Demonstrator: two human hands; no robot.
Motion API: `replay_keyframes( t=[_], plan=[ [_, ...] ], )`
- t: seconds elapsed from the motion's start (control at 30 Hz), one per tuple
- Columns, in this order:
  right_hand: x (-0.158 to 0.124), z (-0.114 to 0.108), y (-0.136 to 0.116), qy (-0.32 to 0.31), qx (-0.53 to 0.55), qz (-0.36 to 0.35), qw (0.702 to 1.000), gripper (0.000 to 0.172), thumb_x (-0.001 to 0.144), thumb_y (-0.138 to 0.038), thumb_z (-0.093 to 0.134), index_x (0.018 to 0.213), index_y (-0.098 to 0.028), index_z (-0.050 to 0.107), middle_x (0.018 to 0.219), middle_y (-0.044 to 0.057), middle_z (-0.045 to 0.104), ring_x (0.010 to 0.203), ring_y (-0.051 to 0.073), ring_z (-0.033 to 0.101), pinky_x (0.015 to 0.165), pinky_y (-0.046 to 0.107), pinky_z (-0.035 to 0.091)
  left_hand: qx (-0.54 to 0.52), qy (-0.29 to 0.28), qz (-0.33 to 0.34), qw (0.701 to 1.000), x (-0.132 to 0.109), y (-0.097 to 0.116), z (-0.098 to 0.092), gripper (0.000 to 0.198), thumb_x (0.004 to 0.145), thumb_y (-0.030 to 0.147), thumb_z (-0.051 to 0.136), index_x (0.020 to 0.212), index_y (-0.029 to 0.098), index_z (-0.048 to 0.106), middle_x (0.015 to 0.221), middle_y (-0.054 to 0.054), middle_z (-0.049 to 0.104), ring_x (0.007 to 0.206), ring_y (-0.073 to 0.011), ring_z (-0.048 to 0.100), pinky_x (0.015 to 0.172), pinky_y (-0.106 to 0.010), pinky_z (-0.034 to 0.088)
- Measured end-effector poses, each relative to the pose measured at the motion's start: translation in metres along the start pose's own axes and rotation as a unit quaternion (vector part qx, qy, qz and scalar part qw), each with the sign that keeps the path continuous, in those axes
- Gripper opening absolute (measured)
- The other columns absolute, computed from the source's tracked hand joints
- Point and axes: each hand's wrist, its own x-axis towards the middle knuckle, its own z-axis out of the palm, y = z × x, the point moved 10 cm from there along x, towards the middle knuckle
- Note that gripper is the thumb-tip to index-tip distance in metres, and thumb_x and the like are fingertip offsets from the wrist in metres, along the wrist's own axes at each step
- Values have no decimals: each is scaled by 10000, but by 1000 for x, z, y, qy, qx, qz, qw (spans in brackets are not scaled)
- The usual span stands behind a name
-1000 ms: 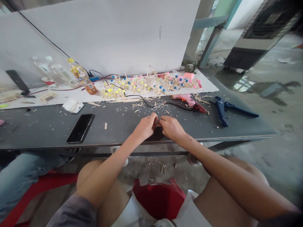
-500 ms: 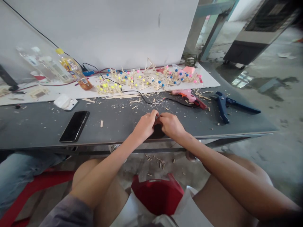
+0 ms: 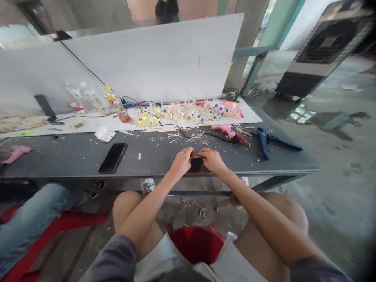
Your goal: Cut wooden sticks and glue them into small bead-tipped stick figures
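Observation:
My left hand (image 3: 183, 159) and my right hand (image 3: 212, 158) meet close to the front edge of the grey table (image 3: 158, 166). Between their pinched fingertips is a small pale wooden stick (image 3: 196, 156), largely covered by the fingers. Both hands are closed on it, a dark shadow lying beneath them. Beyond them, a pink glue gun (image 3: 225, 129) lies on its side with a black cord. To the right rests a blue-handled cutter (image 3: 263, 143). Several small stick structures with coloured balls (image 3: 179, 113) crowd the white board behind.
A black phone (image 3: 113, 158), a white case (image 3: 105, 134) and a drink bottle (image 3: 117, 105) are on the left. Wood scraps litter the tabletop and floor. Another person's leg in jeans (image 3: 38, 219) is at the lower left. An air cooler (image 3: 313, 55) stands right.
My view has tilted up and swung left, so more of the wall board shows. The hands stay together, and the stick between the fingertips shows more plainly now.

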Motion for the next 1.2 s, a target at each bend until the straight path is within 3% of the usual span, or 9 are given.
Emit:
replay_keyframes(
  t=[0.2,0.43,0.67,0.77,1.0,1.2],
  plan=[
    [1,-6,8,2,14,23,1000,223,839,-56,588,961,-168,738,969,66,696,915,183,632,838,269,457,28,34,-14,999,-3,5,-4,257,868,29,496,1053,162,616,945,-91,674,879,-196,639,798,-301,494],
    [9,1,-1,-52,-74,11,996,198,887,-76,539,913,-157,718,947,78,651,850,169,603,782,253,429,51,2,-31,998,4,-4,-7,133,843,93,582,870,157,696,880,-80,660,832,-197,634,783,-307,497],
    [11,1,-8,-59,-91,-9,994,245,820,-16,506,839,-144,714,859,75,645,819,177,584,753,257,408,120,-57,49,990,9,5,9,248,853,40,499,757,138,706,815,-105,623,850,-216,607,793,-331,491],
    [11,-1,-7,-52,-89,9,995,231,819,-19,514,846,-139,708,870,79,645,835,182,587,762,257,413,113,-65,56,990,11,6,9,241,848,37,500,770,137,704,823,-101,626,854,-213,610,785,-322,490],
    [8,3,-7,-64,-100,2,993,186,897,-51,503,927,-124,672,956,101,628,897,190,579,805,271,415,90,-43,2,995,9,4,-5,122,864,153,604,857,134,724,836,-92,647,790,-198,629,739,-302,487],
    [8,-8,-4,-34,-47,13,998,130,918,-93,521,922,-137,644,941,88,645,842,179,585,766,276,415,30,-45,29,998,10,8,-7,151,856,110,604,834,157,746,820,-77,683,786,-183,647,731,-278,472]
  ],
)
